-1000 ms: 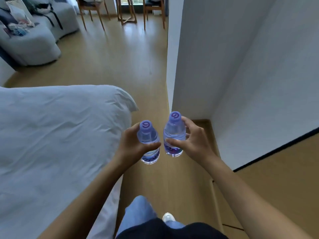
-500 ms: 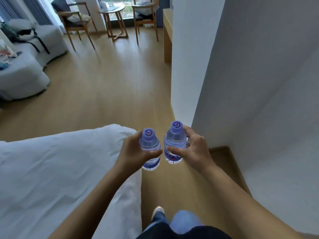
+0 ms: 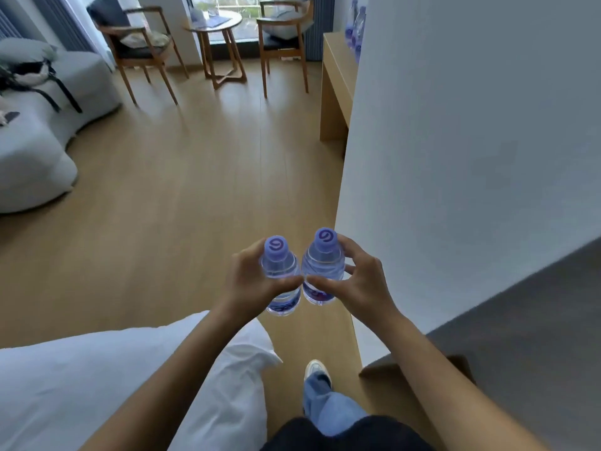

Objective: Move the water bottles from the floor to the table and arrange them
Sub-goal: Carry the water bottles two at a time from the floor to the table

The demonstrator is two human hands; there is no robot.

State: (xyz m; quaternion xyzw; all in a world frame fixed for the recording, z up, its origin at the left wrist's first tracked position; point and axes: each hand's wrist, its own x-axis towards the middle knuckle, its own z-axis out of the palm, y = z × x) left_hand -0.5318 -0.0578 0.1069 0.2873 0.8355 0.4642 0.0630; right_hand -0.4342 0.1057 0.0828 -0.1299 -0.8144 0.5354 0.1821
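Water bottles of clear plastic with purple caps, two in all, are airborne: the left-hand bottle [image 3: 280, 278] sits in my left hand [image 3: 252, 281], the right-hand bottle [image 3: 322, 271] in my right hand [image 3: 361, 284], fingers curled round each body, both upright and nearly touching. Since a second ago the white bed [image 3: 97, 385] has dropped low in view and the light wooden bench [image 3: 336, 76] has appeared past the white wall [image 3: 455, 157]. I judge the carry well advanced. More purple-capped bottles [image 3: 356, 30] stand on that bench. Wooden floor [image 3: 195, 190] lies between.
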